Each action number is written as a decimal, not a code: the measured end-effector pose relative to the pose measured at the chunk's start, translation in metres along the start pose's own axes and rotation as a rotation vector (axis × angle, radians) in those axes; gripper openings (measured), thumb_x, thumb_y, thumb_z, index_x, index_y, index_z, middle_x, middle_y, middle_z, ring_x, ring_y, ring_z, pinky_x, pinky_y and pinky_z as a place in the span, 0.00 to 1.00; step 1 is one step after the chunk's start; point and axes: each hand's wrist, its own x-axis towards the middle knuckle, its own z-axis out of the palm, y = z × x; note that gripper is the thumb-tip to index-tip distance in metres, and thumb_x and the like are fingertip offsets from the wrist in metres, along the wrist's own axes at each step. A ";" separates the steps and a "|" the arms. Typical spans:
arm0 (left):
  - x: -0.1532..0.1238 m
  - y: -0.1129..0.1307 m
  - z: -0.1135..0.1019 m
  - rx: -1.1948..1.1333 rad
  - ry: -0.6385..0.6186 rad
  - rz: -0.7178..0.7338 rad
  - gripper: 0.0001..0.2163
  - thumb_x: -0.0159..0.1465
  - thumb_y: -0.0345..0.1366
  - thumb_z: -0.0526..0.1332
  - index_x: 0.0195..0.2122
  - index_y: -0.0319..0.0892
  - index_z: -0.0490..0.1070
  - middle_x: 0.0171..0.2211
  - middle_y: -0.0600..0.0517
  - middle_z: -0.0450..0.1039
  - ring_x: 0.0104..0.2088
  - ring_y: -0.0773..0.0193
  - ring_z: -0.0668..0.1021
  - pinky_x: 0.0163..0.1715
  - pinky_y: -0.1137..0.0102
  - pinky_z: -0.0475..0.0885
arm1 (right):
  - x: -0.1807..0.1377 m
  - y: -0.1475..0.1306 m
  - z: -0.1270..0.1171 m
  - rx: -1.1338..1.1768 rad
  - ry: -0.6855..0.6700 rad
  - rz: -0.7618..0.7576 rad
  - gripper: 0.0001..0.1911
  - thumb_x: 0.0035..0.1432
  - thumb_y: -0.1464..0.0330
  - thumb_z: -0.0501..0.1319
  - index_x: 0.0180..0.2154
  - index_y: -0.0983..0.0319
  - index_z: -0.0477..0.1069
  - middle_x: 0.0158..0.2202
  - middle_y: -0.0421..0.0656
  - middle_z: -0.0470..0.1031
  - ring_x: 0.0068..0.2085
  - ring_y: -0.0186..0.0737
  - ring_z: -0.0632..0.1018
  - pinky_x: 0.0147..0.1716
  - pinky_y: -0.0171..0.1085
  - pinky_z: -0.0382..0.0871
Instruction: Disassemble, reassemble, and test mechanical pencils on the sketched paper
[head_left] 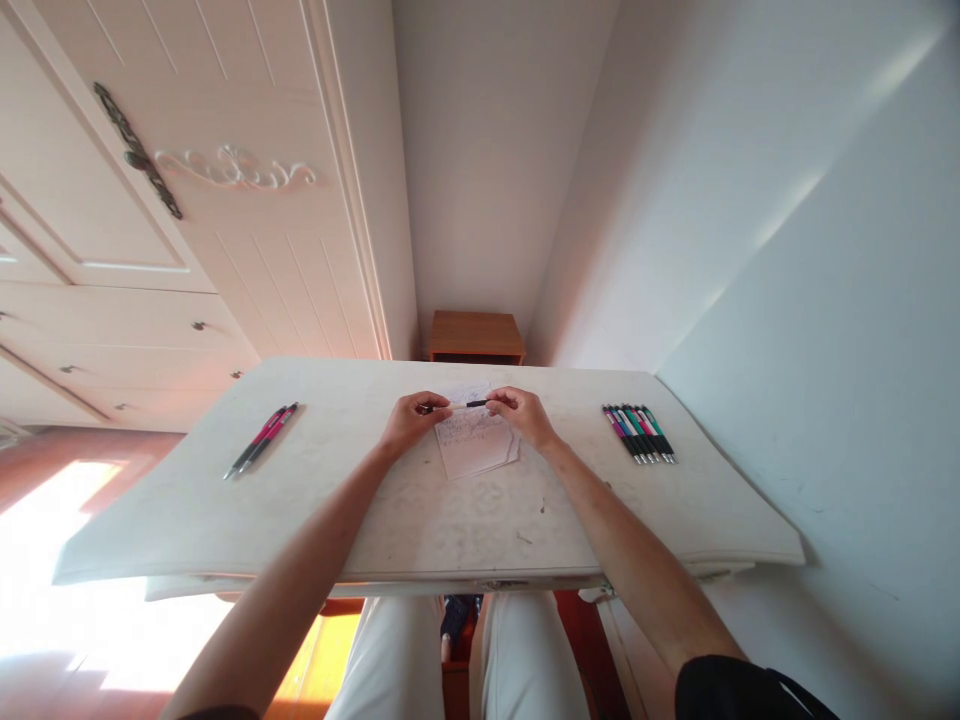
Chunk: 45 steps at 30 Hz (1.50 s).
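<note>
A slim pen (475, 404), pale in its middle and black toward the right, lies level between my two hands over the table's centre. My left hand (412, 420) pinches its left end with thumb and fingers, hiding that tip. At the other end, my right hand (523, 415) grips the black part between thumb and forefinger. Directly under the pen are a few loose sheets of paper (478, 452) with handwriting on the upper part. Whether the pen is one piece or partly taken apart is too small to tell.
Two pink and black pens (262, 440) lie side by side on the left of the white table (360, 545). Several pens (637, 432) in mixed colours form a row at the right. Beyond the far edge stands a brown wooden cabinet (477, 333); a wall borders the right side.
</note>
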 end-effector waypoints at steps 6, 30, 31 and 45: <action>-0.001 -0.002 0.000 0.017 0.009 0.041 0.13 0.52 0.45 0.67 0.32 0.41 0.77 0.31 0.49 0.79 0.32 0.61 0.78 0.33 0.68 0.71 | -0.002 -0.006 0.002 0.013 0.010 0.000 0.11 0.50 0.61 0.65 0.31 0.62 0.74 0.26 0.41 0.76 0.28 0.38 0.77 0.32 0.36 0.70; -0.006 0.012 0.004 0.010 0.098 0.082 0.11 0.53 0.44 0.67 0.31 0.41 0.76 0.30 0.50 0.77 0.30 0.63 0.76 0.32 0.69 0.71 | -0.004 -0.006 0.017 0.051 0.112 0.135 0.13 0.53 0.59 0.61 0.28 0.62 0.71 0.26 0.42 0.77 0.25 0.36 0.77 0.27 0.33 0.68; -0.006 0.013 0.004 0.018 0.091 0.119 0.10 0.53 0.43 0.66 0.31 0.42 0.76 0.30 0.50 0.77 0.31 0.63 0.76 0.33 0.69 0.71 | -0.004 -0.006 0.017 0.046 0.105 0.144 0.13 0.53 0.58 0.62 0.28 0.62 0.72 0.25 0.43 0.77 0.25 0.36 0.77 0.27 0.33 0.68; -0.012 0.023 0.007 0.060 0.069 0.294 0.24 0.56 0.43 0.66 0.52 0.44 0.65 0.50 0.46 0.68 0.47 0.59 0.74 0.41 0.67 0.71 | -0.003 -0.011 0.014 0.127 0.087 0.166 0.16 0.50 0.55 0.64 0.29 0.63 0.73 0.25 0.44 0.78 0.26 0.37 0.77 0.26 0.34 0.66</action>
